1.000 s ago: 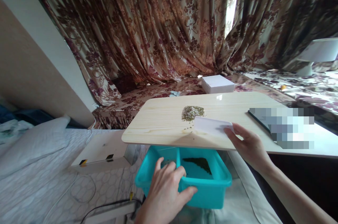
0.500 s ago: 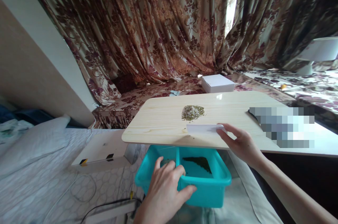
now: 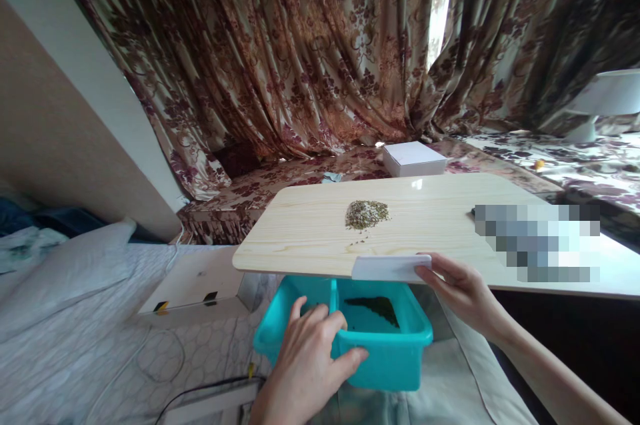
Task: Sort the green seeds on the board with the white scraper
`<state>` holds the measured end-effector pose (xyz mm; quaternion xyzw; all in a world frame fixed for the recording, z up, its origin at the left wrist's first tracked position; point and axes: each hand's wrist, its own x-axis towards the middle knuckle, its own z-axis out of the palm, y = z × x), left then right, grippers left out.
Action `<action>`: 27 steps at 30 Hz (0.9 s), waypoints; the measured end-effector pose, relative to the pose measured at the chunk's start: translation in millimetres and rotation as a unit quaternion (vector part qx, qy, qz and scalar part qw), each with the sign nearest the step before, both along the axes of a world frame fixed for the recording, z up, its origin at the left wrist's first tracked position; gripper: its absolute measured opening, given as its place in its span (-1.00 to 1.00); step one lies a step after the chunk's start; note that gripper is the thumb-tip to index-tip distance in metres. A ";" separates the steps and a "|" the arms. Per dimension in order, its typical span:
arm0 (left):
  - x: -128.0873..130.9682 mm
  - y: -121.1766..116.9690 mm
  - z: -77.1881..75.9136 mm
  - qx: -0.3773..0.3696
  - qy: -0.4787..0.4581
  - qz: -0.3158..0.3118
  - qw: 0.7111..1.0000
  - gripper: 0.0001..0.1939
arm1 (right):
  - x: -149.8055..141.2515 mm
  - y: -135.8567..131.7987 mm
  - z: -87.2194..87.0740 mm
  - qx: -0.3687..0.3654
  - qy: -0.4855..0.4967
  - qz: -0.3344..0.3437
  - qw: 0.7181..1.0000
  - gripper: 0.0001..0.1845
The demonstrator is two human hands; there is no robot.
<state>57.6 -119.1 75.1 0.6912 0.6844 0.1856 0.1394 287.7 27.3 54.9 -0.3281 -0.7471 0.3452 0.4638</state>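
Note:
My right hand (image 3: 463,285) pinches the right end of a white strip, like a folded card (image 3: 385,267), held along the front edge of a wood-grain tabletop (image 3: 295,231). Farther back on it lies a small heap of greenish and white grains or seeds (image 3: 367,214), with a few strays in front. Below that edge is a teal two-compartment bin (image 3: 385,361). Dark green grains (image 3: 377,308) lie in its right compartment. My left hand (image 3: 313,358) grips the bin's near rim, fingers over the left compartment and thumb outside; the hand partly hides that compartment.
A pixelated object (image 3: 540,238) lies on the tabletop at right. Behind the table stands a white box (image 3: 414,158). A flat white case (image 3: 195,288) rests on the bed at left, near cables and a power strip (image 3: 215,406). Patterned curtains (image 3: 300,45) hang behind.
My right hand has drawn the white strip toward me, from the tabletop to its front edge. Stray grains near the edge are gone from there. My left hand stays on the bin.

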 end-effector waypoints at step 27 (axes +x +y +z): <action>0.6 1.7 1.0 0.009 -0.006 -0.014 1.000 -0.83 | -18.5 32.8 10.7 0.161 -0.081 -0.144 0.973 -0.67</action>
